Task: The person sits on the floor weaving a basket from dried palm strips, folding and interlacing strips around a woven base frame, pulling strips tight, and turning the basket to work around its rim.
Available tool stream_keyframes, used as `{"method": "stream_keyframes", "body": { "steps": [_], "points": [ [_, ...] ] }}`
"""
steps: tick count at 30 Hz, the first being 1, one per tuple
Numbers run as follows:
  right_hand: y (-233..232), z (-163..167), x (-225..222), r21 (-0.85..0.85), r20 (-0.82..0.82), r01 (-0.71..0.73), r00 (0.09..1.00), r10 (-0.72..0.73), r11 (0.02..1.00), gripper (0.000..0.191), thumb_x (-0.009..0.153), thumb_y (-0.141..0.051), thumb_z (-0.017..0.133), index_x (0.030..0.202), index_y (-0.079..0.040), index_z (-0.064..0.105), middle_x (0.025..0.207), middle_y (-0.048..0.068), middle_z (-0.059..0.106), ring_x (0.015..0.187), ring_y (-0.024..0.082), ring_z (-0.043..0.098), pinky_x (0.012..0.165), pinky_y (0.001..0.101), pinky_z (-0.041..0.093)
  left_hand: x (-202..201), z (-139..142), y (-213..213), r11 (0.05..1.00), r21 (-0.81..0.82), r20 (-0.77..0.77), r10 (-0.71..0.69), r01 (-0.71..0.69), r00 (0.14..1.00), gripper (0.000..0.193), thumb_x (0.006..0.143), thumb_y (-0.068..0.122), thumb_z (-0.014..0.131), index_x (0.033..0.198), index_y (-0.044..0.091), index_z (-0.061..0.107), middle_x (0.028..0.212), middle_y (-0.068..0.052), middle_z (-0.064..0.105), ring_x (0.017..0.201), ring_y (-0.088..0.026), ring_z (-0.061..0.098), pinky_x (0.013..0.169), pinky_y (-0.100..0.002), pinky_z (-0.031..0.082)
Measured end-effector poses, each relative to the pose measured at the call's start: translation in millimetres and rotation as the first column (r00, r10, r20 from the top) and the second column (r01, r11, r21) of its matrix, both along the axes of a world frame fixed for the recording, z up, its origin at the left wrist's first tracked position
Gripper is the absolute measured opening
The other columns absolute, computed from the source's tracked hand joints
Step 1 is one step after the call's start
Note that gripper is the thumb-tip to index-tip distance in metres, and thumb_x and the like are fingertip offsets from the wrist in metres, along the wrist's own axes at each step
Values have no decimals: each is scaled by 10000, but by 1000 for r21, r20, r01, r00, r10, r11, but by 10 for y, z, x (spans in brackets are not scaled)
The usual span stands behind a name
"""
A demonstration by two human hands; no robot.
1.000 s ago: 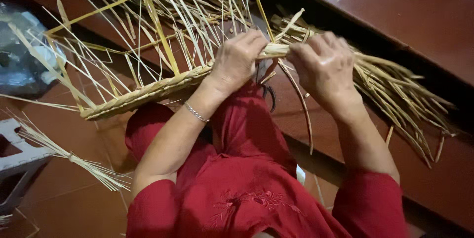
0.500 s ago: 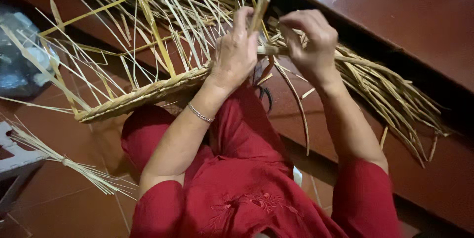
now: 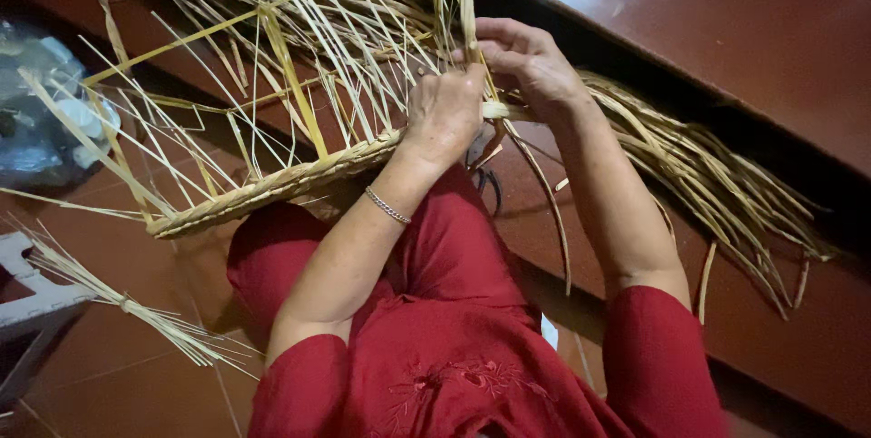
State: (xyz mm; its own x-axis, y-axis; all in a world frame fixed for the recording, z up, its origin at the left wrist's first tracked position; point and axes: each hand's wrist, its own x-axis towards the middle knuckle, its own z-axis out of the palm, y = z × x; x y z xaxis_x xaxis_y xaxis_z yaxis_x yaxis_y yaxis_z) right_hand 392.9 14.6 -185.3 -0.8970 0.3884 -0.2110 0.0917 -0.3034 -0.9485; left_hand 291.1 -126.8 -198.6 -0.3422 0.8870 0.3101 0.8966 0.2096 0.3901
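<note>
Clearly, a half-woven straw basket (image 3: 272,186) is held out over the lap, its braided rim running away to the left of the left hand (image 3: 445,116). That hand is closed over the rim where the braid ends, fingers curled tight around it. Just beside it, touching, the right hand (image 3: 531,66) is partly closed, its fingertips pinching an upright flat strand (image 3: 468,2) that stands up between the two hands. Loose uprights fan out above and to the left of the hands, and a bundle of loose straw (image 3: 717,175) trails off to the right of the right hand. Below the left wrist a thin bracelet (image 3: 387,206) is worn.

The work is judged to be light and springy: the braided rim is firm enough to be gripped squarely, while single strands are thin, bendable and likely to crease or split if folded sharply. A strand is best taken near its base, close to the rim, so that it can be steered without kinking.
</note>
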Motion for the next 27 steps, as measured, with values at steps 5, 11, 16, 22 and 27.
{"method": "stream_keyframes", "body": {
  "steps": [5,11,16,22,27],
  "points": [
    [21,-247,-17,-292,-92,-18,996,-9,956,376,1046,-196,675,1381,-32,625,1063,57,717,941,121,674,824,253,544,-30,240,-94,989,-96,206,-89,111,975,194,990,155,560,917,11,668,800,-202,708,708,-378,710,704,-511,579],
    [80,-478,57,-311,-61,-7,998,-12,950,211,1020,-188,727,1117,-4,690,984,40,724,807,99,650,743,247,546,-8,450,-389,970,163,207,-214,183,955,528,745,181,765,1164,-101,607,1049,-237,672,969,-371,643,890,-466,523],
    [43,-491,239,-142,34,244,970,-241,959,135,985,-183,717,991,-51,689,859,1,691,674,67,570,589,206,430,48,408,-405,977,166,154,-162,136,975,494,723,78,861,1142,-45,629,1079,-194,639,1014,-345,605,906,-431,515],
    [-150,-509,424,-311,-119,340,913,-391,888,173,996,-206,729,1043,-50,669,943,20,689,844,97,655,733,218,495,111,277,-418,978,161,52,-141,131,989,321,778,-31,779,1077,25,675,1017,-91,660,980,-290,636,842,-392,566],
    [-88,-491,400,-307,-32,296,946,-321,904,178,1004,-193,700,1095,-42,673,906,6,682,790,83,641,715,226,513,151,210,-472,947,285,-75,-131,147,989,399,818,-45,739,1210,-22,666,1083,-100,651,1004,-289,644,846,-367,578]
  ]
}}
